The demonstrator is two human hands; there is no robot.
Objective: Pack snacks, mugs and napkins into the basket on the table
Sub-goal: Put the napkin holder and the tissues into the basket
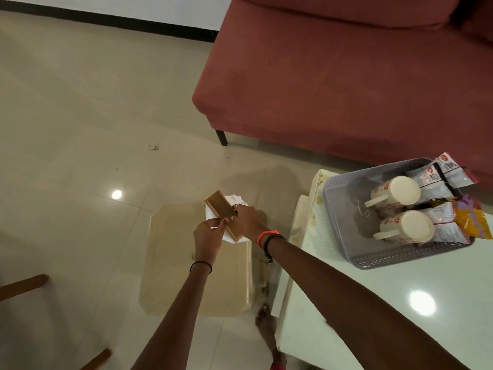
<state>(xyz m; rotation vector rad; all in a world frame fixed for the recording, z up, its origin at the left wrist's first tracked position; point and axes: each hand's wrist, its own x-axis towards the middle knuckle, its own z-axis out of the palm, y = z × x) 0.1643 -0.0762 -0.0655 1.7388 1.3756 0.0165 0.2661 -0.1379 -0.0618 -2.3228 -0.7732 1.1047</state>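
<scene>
A grey perforated basket (344, 188) stands on the white table (400, 303) at the right. Two cream mugs with red flowers (392, 194) (405, 228) lie on their sides inside it, beside several snack packets (448, 180). Over the low glass side table (186, 276) my right hand (249, 220) grips a brown wooden napkin holder (221, 210) with white napkins (213, 212) in it. My left hand (208, 237) pinches the napkins at the holder's near side.
A red sofa (333, 76) fills the upper right, its dark leg (221, 137) on the tiled floor. Wooden chair legs (24, 285) show at the lower left. A bare foot (266, 324) stands between the two tables.
</scene>
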